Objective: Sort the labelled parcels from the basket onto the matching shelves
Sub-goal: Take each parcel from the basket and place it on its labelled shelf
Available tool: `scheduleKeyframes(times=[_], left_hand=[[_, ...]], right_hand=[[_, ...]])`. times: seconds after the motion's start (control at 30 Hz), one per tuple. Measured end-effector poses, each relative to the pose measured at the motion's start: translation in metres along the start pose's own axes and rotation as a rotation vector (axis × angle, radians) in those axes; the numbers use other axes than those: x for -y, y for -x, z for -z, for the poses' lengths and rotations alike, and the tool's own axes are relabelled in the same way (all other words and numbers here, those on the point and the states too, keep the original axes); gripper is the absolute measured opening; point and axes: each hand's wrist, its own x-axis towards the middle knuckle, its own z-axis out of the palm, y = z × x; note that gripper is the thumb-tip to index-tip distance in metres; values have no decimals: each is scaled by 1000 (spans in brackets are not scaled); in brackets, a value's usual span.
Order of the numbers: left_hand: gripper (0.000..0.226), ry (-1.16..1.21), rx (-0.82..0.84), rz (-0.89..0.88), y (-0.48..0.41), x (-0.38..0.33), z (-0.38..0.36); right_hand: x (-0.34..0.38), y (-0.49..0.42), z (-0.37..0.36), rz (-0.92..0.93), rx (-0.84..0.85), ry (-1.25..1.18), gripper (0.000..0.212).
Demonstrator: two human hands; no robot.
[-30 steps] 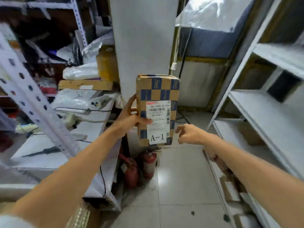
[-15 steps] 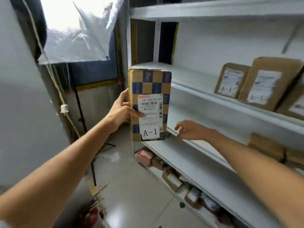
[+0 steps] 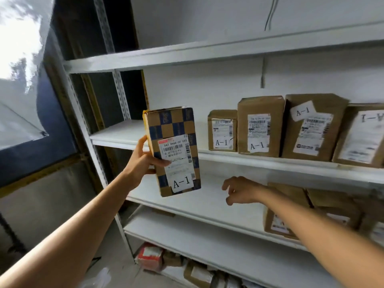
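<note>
While the left hand [image 3: 143,163] gripped the checkered A-1 parcel [image 3: 173,150] upright, just left of the A-1 boxes [image 3: 260,125] on their shelf [image 3: 120,135], the right hand [image 3: 242,191] hung loose and empty. Looked like placing time; next move needed sliding it beside those boxes.

A white metal rack [image 3: 207,53] fills the view, against a white wall [image 3: 207,17]. Left of the rack a window [image 3: 18,48] gives bright daylight. Below the rack the grey floor [image 3: 116,265] shows. A thin cable [image 3: 270,13] hangs on the wall above the rack.
</note>
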Motion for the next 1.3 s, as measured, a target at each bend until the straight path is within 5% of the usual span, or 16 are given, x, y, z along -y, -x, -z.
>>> scheduleKeyframes(times=[0.7, 1.3], left_hand=[[102, 75, 230, -111, -212, -8, 7], [80, 25, 497, -83, -292, 34, -13]], right_hand=[[23, -98, 36, -112, -107, -7, 58], [39, -135, 28, -234, -110, -16, 61]])
